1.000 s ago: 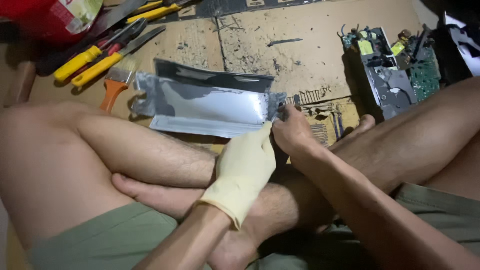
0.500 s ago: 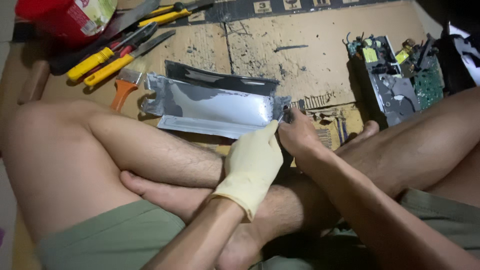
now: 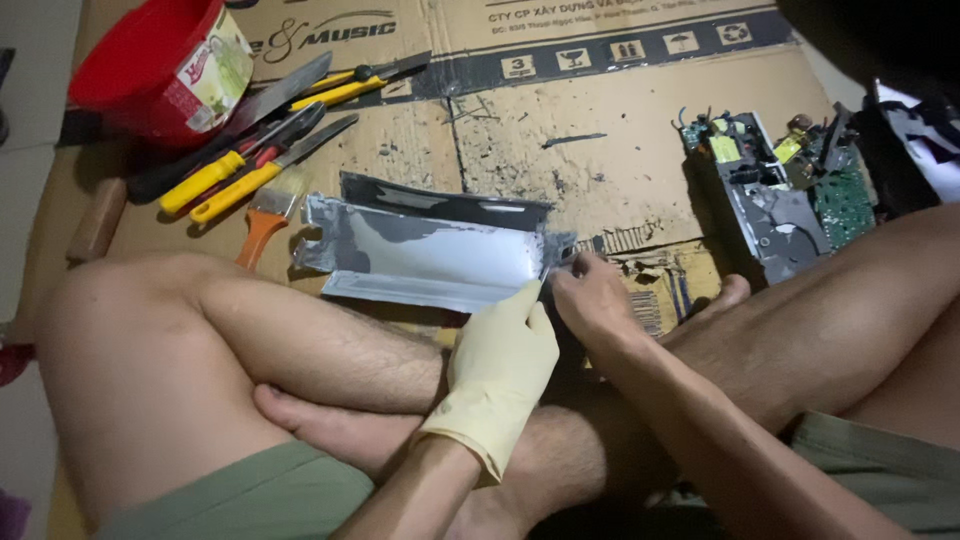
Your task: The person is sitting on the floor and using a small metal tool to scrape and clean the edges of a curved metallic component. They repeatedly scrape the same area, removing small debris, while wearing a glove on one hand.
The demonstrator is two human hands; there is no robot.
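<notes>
A long silver foil pouch [image 3: 425,255] with a dark upper flap lies on the cardboard [image 3: 620,160] in front of my crossed legs. My left hand [image 3: 500,365], in a pale yellow rubber glove, presses its fingertips on the pouch's near right edge. My bare right hand [image 3: 590,295] pinches the pouch's right end between thumb and fingers.
A red bucket [image 3: 160,65] stands at the far left. Beside it lie yellow-handled tools [image 3: 240,170], a knife and an orange-handled brush [image 3: 265,220]. Opened electronics with green circuit boards [image 3: 790,185] sit at the right. My bare knees flank the work spot.
The view has tilted so the bucket and tools show more fully. Both hands stay at the pouch's right end, hardly shifted.
</notes>
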